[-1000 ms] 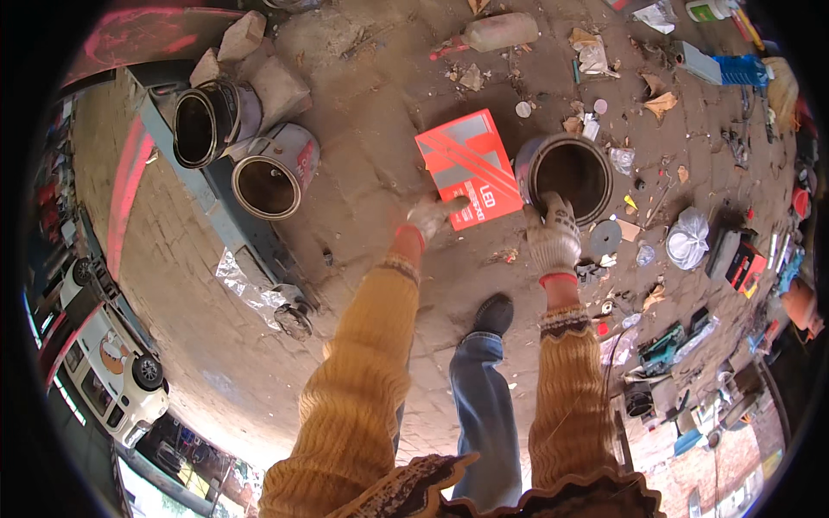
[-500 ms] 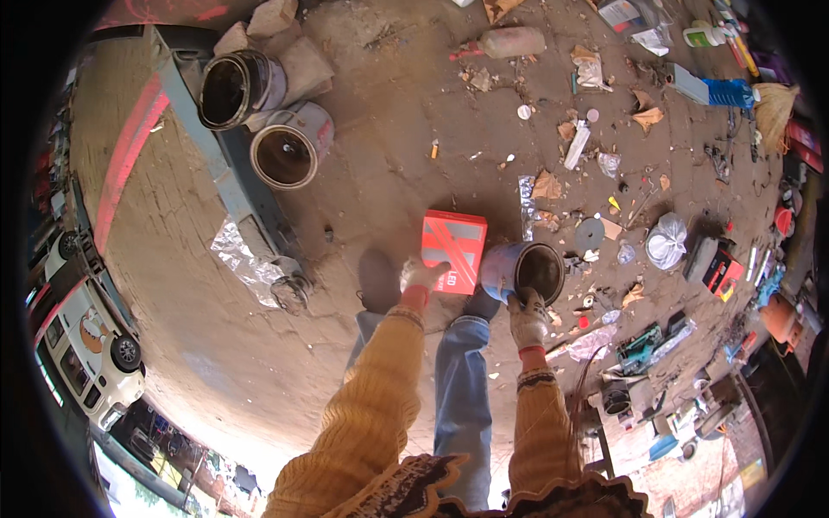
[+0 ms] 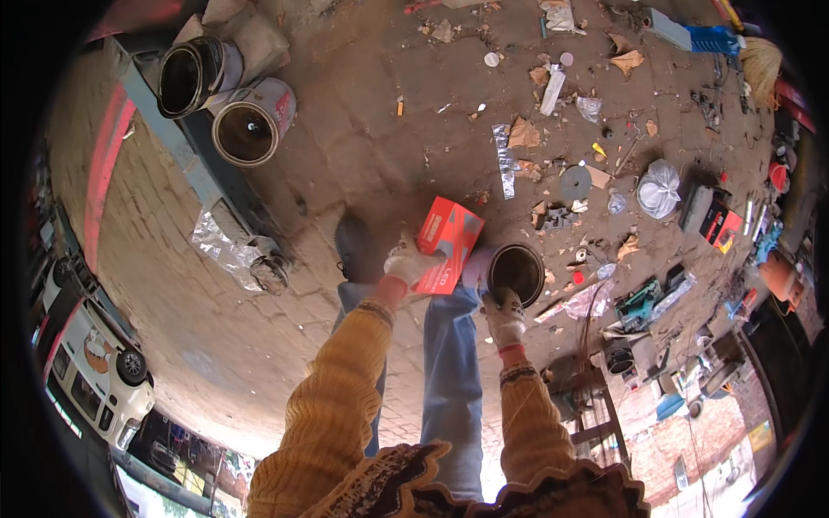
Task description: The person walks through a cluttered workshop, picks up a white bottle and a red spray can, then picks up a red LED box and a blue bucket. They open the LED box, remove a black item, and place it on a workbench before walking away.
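Two handfuls: got a red box (image 3: pixel 454 230) clutched in the left hand (image 3: pixel 408 262), around 10 o'clock from a can (image 3: pixel 518 268) gripped at its 7 o'clock rim by the right hand (image 3: pixel 504 319).

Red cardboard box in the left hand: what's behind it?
Beyond the red cardboard box, brown paved floor shows, and a blue-jeaned leg emerges near its lower edge. That leg's foot and any left hand fingers behind the box are hidden.
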{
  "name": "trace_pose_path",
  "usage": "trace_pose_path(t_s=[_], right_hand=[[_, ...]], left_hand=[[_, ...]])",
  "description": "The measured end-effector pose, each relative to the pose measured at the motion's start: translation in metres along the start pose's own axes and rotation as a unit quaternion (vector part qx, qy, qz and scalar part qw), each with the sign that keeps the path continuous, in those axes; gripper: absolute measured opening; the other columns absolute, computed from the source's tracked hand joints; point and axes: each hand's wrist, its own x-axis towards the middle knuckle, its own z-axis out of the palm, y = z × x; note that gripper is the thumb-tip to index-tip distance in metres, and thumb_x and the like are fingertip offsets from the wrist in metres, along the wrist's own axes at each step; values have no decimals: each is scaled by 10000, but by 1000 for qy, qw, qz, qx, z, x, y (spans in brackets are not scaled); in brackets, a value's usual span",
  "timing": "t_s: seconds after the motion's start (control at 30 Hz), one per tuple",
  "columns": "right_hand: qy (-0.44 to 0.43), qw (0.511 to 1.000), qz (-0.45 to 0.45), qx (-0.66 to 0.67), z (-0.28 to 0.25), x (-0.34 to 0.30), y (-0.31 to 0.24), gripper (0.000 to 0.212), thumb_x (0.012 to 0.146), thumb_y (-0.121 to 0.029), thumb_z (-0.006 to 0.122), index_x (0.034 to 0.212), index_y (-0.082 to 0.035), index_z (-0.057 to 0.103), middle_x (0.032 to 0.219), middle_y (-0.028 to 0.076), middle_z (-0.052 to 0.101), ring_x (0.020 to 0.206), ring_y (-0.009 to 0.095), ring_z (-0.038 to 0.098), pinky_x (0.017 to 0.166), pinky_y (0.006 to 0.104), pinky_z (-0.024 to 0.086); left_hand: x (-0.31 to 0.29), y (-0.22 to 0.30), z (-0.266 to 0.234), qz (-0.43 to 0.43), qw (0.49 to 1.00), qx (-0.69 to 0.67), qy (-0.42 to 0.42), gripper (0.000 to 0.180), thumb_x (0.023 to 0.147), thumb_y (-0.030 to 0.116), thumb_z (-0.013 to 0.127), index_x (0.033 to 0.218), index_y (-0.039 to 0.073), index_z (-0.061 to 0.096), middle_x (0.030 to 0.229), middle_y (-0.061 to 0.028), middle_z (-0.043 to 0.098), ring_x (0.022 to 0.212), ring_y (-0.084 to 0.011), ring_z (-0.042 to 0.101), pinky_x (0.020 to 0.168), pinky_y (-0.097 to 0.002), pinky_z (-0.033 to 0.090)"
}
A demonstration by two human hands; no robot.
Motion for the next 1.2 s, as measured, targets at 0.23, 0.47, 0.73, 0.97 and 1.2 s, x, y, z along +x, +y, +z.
trace_pose_path(t_s=[0.23, 0.47, 0.73, 0.97, 1.2], right_hand=[[-24, 993, -62, 97, -71, -100, 22, 373, 909, -248, 748, 1206, -70, 609, 1055, 105, 686, 855, 242, 721, 671, 368, 580], [-121, 804, 79, 577, -172, -205, -17, 624, 950, -201, 717, 1470, -29, 420, 1218, 117, 637, 948, 237, 711, 752, 346, 620], [77, 906, -334, -248, -266, -350, -143, 391, 875, -294, 712, 1162, -41, 632, 1143, 237, 620, 976, 444, 633, 854, 523, 519], [17, 864, -411, -290, -269, -431, -210, 471, 886, -427, 698, 1140, -40, 615, 1177, 235, 594, 1089, 464, 591, 934, 521, 473], [-28, 861, -374, -344, -159, -467, -228, 747, 827, -620, 613, 1249, -4, 645, 1285, 282, 624, 1180, 451, 610, 1025, 499, 457]], left_hand=[[-157, 11, -50, 280, 952, 46, 115, 588, 771, 303, 762, 1283, 90, 565, 1124, -161, 640, 1060, -387, 601, 959, -485, 467], [-371, -34, -134, 357, 898, 54, 250, 598, 724, 219, 786, 1260, 100, 549, 1179, -142, 614, 1087, -376, 583, 958, -503, 456], [-579, -70, -180, -2, 919, -271, 286, 715, 763, 384, 792, 1364, 125, 503, 1258, -183, 628, 1174, -372, 616, 988, -475, 499], [-669, -183, -191, -119, 806, -480, 325, 783, 711, 512, 802, 1329, 94, 565, 1230, -158, 673, 1171, -316, 649, 987, -418, 507], [-742, -373, -144, -158, 618, -661, 395, 761, 688, 285, 866, 1318, -5, 551, 1161, -142, 678, 1093, -245, 649, 986, -380, 511]])
